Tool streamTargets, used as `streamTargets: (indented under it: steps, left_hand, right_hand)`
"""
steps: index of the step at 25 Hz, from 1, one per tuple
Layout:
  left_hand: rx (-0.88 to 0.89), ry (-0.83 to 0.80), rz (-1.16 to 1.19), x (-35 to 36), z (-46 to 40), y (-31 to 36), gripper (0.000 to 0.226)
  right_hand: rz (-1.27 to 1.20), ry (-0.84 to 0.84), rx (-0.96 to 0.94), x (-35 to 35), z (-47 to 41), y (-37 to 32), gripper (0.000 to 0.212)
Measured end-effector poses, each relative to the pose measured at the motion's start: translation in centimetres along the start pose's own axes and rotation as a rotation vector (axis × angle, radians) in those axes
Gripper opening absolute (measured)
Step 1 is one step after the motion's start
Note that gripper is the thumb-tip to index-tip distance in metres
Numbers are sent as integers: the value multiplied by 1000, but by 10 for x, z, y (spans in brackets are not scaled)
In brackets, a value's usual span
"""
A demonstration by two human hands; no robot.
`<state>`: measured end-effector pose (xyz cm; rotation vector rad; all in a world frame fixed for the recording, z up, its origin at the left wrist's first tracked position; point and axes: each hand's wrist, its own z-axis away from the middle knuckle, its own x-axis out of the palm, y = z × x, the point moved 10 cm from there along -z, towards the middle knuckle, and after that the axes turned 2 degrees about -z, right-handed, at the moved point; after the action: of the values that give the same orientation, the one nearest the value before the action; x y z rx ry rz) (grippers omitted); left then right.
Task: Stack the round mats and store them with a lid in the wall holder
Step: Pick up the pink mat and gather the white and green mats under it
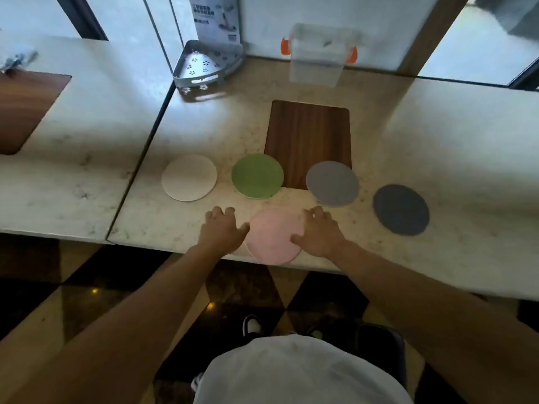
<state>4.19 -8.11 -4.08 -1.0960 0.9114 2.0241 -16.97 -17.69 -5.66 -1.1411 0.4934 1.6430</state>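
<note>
A person's left hand (221, 230) and right hand (318, 233) rest with fingers spread, gripping nothing, on either side of the pink mat (274, 236) at the counter's (437, 258) near edge. No stacking is done: white (189, 177), green (257, 176), grey (332, 183) and dark (401, 209) mats lie apart (the grey partly on a wooden board (309, 135)). The metal holder (204, 64) sits far left, apparently empty; no lid is clearly identifiable.

Round mats: five — white (189, 177), green (257, 176), grey (332, 183), dark blue-grey (401, 209), pink (272, 234)
Hands: two — left hand (222, 228), right hand (318, 231)
Corner holders: one (204, 64)
Clear lidded containers: one (319, 55)
Wooden boards: two — (309, 138), (26, 109)
</note>
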Motion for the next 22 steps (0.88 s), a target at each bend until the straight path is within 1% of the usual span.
streamTargets:
  steps: [2, 6, 12, 15, 17, 19, 22]
  left_hand:
    - [-40, -28, 39, 11, 1, -6, 62]
    - [-18, -104, 79, 37, 2, -11, 54]
    - [42, -115, 168, 51, -3, 0, 30]
    - [73, -122, 215, 56, 0, 12, 21]
    - [9, -74, 284, 54, -1, 12, 22]
    - [-120, -20, 398, 51, -1, 4, 27]
    - [-199, 50, 500, 53, 1, 0, 14]
  right_hand:
    - [4, 4, 86, 12, 2, 2, 74]
    - [-80, -44, 188, 42, 10, -1, 65]
    - [-259, 24, 311, 43, 9, 0, 42]
    - [-350, 67, 342, 42, 11, 1, 35]
    - [-425, 111, 360, 42, 12, 3, 36]
    - [-516, 151, 391, 42, 12, 9, 39]
    - [-704, 211, 443, 39, 8, 26, 34]
